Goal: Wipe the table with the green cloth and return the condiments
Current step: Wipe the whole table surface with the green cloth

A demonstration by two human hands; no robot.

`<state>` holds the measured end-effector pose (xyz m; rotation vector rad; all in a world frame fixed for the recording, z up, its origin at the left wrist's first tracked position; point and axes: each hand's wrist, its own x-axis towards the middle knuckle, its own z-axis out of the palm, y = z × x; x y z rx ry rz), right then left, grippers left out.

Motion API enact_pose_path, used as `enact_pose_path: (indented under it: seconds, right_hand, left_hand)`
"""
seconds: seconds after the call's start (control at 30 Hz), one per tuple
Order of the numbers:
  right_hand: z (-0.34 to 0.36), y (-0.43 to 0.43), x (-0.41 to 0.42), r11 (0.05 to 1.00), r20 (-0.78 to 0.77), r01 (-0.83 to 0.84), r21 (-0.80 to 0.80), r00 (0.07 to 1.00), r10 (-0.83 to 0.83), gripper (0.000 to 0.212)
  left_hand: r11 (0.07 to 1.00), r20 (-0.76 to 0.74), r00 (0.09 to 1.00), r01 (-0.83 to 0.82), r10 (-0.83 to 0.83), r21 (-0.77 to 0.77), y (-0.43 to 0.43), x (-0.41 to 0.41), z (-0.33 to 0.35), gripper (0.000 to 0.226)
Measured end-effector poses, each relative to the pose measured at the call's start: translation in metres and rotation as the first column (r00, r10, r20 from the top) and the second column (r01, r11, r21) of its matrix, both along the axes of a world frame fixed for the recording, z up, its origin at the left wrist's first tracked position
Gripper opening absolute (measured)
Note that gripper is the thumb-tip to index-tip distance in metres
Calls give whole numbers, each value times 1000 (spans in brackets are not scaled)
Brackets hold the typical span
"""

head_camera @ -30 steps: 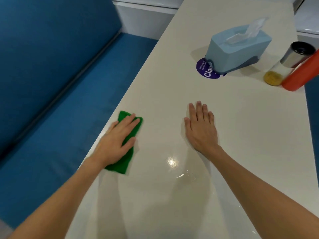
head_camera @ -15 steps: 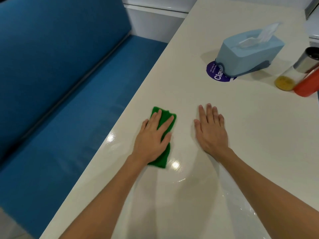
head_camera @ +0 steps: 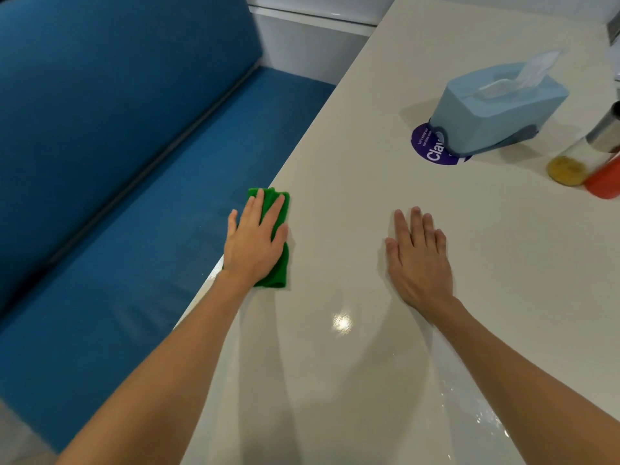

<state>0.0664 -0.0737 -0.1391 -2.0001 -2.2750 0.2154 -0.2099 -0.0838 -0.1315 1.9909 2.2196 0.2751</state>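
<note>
We work at the left edge of the tabletop [head_camera: 352,203], which runs diagonally from lower left to upper right. A blue bench [head_camera: 134,250] lies below that edge. Between our two hands, and from the hands out to the far items, the surface is bare and glossy, with a light reflection near our wrists.

Count: one cloth, two condiment containers, one box, one sticker.

The cloth [head_camera: 281,263] is bright green and folded into a narrow strip. It lies just inside the left edge, lengthwise along it. Our left hand [head_camera: 253,245] presses flat on it. The fingers [head_camera: 257,204] are straight and slightly spread and grip nothing; the outermost finger reaches past the edge. Cloth shows beyond the fingertips and beside the wrist.

Our right hand [head_camera: 419,260] rests palm down on bare tabletop, well apart from the cloth, fingers straight and close together, holding nothing.

At the far right stand a shaker [head_camera: 575,159] with a metal cap and yellow contents, and a red bottle [head_camera: 605,181] touching it, cut by the frame. Near them a pale blue box [head_camera: 496,109] sits partly on a purple sticker [head_camera: 427,151].
</note>
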Motion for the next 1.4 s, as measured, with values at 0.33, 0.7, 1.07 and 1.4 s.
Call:
enact_pose_path:
  seconds: [0.33,0.7,1.07,1.4]
  right_hand:
    - [2,1,-3,1000,11,-8,7,1000,7,67]
    - [2,1,0,1000,2,-1,-12,1000,1,62]
    - [4,1,-3,1000,-20,-4,-2,1000,4,61]
    - [5,6,-6,1000,-88,-10,-15,996,9,52]
  left_hand:
    - [948,37,952,306,-304,-83,-111,-71,13,54]
    - [983,22,982,186,-186,6,16,53,6,67]
    - [988,-85,985,150,-153,-43,-45,-55,7,59]
    - [996,16,997,71,-72,47,26,107,3,59]
